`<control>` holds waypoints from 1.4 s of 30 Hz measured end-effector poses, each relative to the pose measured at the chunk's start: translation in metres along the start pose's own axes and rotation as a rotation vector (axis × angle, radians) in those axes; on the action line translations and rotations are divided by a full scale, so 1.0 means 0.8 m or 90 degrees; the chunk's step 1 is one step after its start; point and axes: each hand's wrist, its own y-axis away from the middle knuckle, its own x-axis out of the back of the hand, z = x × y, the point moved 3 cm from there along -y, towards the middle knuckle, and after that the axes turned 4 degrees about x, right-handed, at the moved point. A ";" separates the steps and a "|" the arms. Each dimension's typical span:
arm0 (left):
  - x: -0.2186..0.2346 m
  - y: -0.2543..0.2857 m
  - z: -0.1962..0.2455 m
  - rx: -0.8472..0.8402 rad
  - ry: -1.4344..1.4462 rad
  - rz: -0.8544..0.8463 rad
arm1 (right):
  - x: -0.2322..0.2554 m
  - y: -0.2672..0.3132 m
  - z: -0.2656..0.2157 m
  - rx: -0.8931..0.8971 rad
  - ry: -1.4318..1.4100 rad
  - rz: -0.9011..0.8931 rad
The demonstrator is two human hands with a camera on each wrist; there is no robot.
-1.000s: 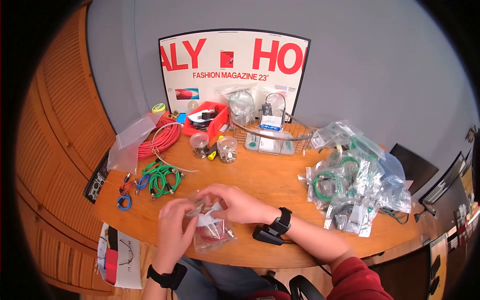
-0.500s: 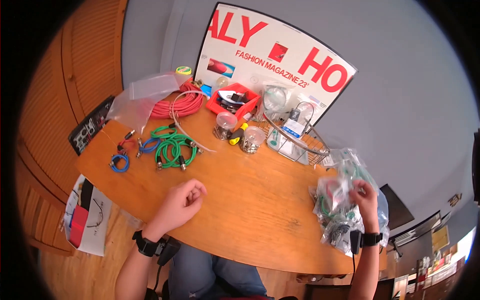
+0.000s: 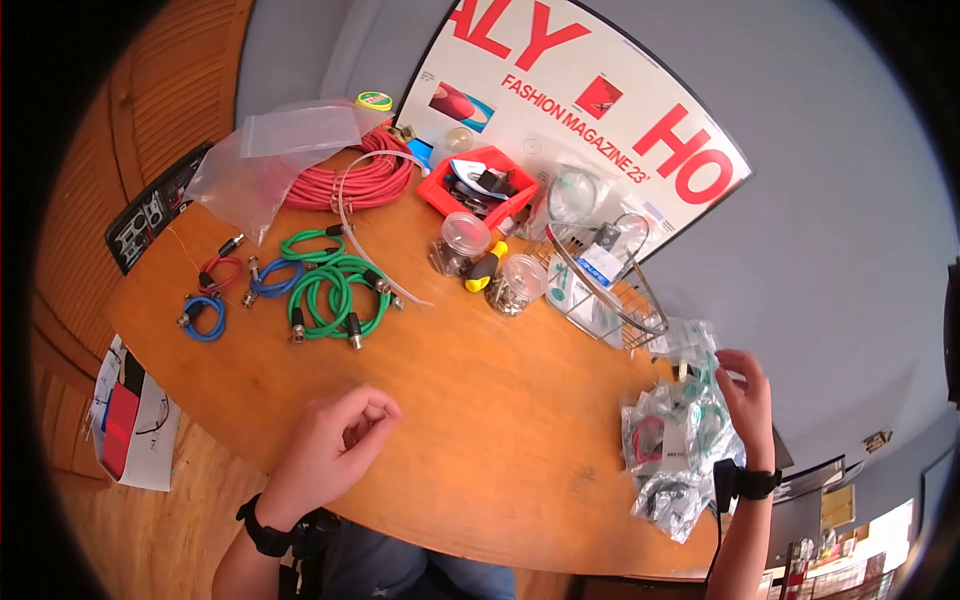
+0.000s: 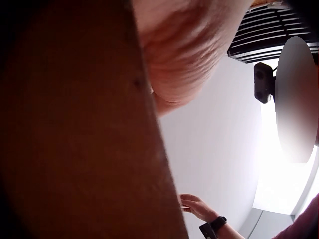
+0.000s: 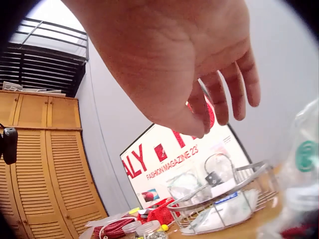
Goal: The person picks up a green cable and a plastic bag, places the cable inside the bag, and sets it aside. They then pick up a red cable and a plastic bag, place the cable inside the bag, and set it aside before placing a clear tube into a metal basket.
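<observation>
In the head view my left hand (image 3: 332, 445) rests near the table's front edge, fingers loosely curled with nothing in them. On the right, my right hand (image 3: 748, 405) hovers at a pile of clear plastic bags (image 3: 710, 420). Its fingers hang relaxed and slightly bent, and the right wrist view shows no item in them. A bag with a coiled red cable (image 3: 648, 440) lies on the near left part of that pile. Green coiled cables show through other bags. The left wrist view shows mostly the table's edge and the heel of my left hand (image 4: 189, 55).
Loose green cables (image 3: 345, 300), blue cables (image 3: 206, 319) and a small red cable (image 3: 220, 273) lie at left. Behind them are a big red cable coil (image 3: 350, 185), a red bin (image 3: 480, 185), jars (image 3: 516, 285), a yellow-black screwdriver (image 3: 487, 268) and a wire basket (image 3: 610, 290).
Both hands were together on the bagged red cable; the right hand then carried it right to the pile and let it go. The left hand stayed near the front edge. The head view turned.
</observation>
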 end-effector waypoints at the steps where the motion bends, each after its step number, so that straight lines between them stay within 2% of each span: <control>1: 0.002 0.000 -0.001 0.004 0.003 0.007 | -0.011 -0.019 -0.012 0.027 -0.013 -0.033; 3: 0.004 0.001 -0.002 0.037 0.035 -0.005 | -0.038 -0.061 -0.031 0.052 -0.015 -0.068; 5: 0.007 0.001 -0.003 0.077 0.070 0.007 | -0.073 -0.102 -0.050 0.083 -0.006 -0.196; 6: 0.007 0.001 -0.006 0.114 0.105 0.009 | -0.091 -0.125 -0.046 0.071 -0.011 -0.269; 7: 0.007 0.001 -0.007 0.118 0.106 0.021 | -0.107 -0.147 -0.045 0.081 -0.012 -0.276; 10: 0.011 0.002 -0.012 0.129 0.199 0.080 | -0.164 -0.199 -0.028 0.098 -0.057 -0.437; 14: 0.015 0.004 -0.012 0.145 0.302 0.080 | -0.218 -0.239 0.012 0.079 -0.056 -0.503; 16: 0.016 0.006 -0.014 0.144 0.357 0.070 | -0.240 -0.250 0.044 0.160 -0.053 -0.542; 17: 0.018 0.007 -0.015 0.139 0.348 0.065 | -0.242 -0.246 0.038 0.111 -0.080 -0.554; 18: 0.019 0.007 -0.015 0.134 0.338 0.068 | -0.249 -0.252 0.056 0.055 -0.096 -0.575; 20: 0.019 0.006 -0.018 0.138 0.322 0.084 | -0.249 -0.262 0.072 0.109 -0.074 -0.537; 23: 0.020 0.006 -0.018 0.126 0.313 0.058 | -0.233 -0.262 0.053 0.086 -0.007 -0.474; 24: 0.021 0.007 -0.017 0.144 0.312 0.046 | -0.228 -0.263 0.053 0.178 0.065 -0.395; 25: 0.021 0.006 -0.017 0.158 0.313 0.034 | -0.223 -0.259 0.045 0.184 0.065 -0.391; 27: 0.019 0.005 -0.015 0.137 0.332 0.041 | -0.207 -0.251 0.030 0.123 0.076 -0.335; 28: 0.018 0.005 -0.014 0.123 0.353 0.044 | -0.188 -0.236 -0.014 0.162 0.170 -0.311; 33: 0.018 0.004 -0.016 0.084 0.308 0.057 | -0.150 -0.226 -0.004 0.215 0.226 -0.193; 35: 0.021 0.002 -0.020 0.090 0.307 0.060 | -0.125 -0.213 -0.004 0.262 0.145 0.000; 37: 0.037 0.000 -0.016 -0.016 0.060 0.197 | -0.092 -0.199 -0.006 0.208 0.061 0.041; 38: 0.048 0.000 0.010 -0.021 -0.057 0.237 | -0.080 -0.187 -0.010 0.150 -0.101 0.048; 39: 0.054 -0.006 0.014 -0.025 -0.064 0.223 | -0.069 -0.168 -0.019 0.089 -0.263 0.058; 41: 0.067 -0.012 0.025 -0.181 -0.431 0.298 | -0.049 -0.124 -0.043 0.052 -0.337 0.043; 42: 0.069 -0.015 0.029 -0.139 -0.495 0.259 | -0.046 -0.100 -0.052 0.031 -0.409 0.020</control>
